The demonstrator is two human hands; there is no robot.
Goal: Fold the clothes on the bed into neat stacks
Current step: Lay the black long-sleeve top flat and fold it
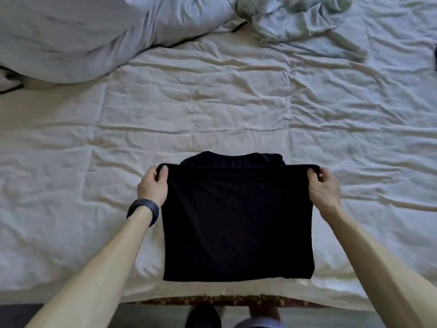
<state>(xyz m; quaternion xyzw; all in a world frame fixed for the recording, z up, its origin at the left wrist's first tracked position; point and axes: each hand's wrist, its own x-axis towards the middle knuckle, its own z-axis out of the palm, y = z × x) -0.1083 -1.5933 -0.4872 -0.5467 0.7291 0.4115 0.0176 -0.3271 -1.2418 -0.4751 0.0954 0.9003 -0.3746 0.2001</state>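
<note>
bed (236,102): fills most of the view; carries a wrinkled pale sheet up to the near edge; shows a strip of patterned base (212,299) just below that edge.

duvet (71,31): lies bunched in the far left corner of the bed; reaches toward the middle of the far edge.

black garment (236,221): lies at the middle of the near edge, well apart from the duvet; forms a flat rectangle, folded over on itself; shows a lower layer with a rounded neckline just beyond the far edge of the top layer.

pale crumpled garment (295,22): sits unfolded at the far edge, right of the middle, just beside the duvet; trails one strip of cloth toward the right edge.

left hand (152,185): pinches the far left corner of the black garment's top layer between thumb and curled fingers.

right hand (324,188): pinches the far right corner of the same layer in the same way; holds the far edge straight and taut between both corners.

wristband (144,210): wraps the left wrist; dark; sits just beside the black garment's left edge.
</note>
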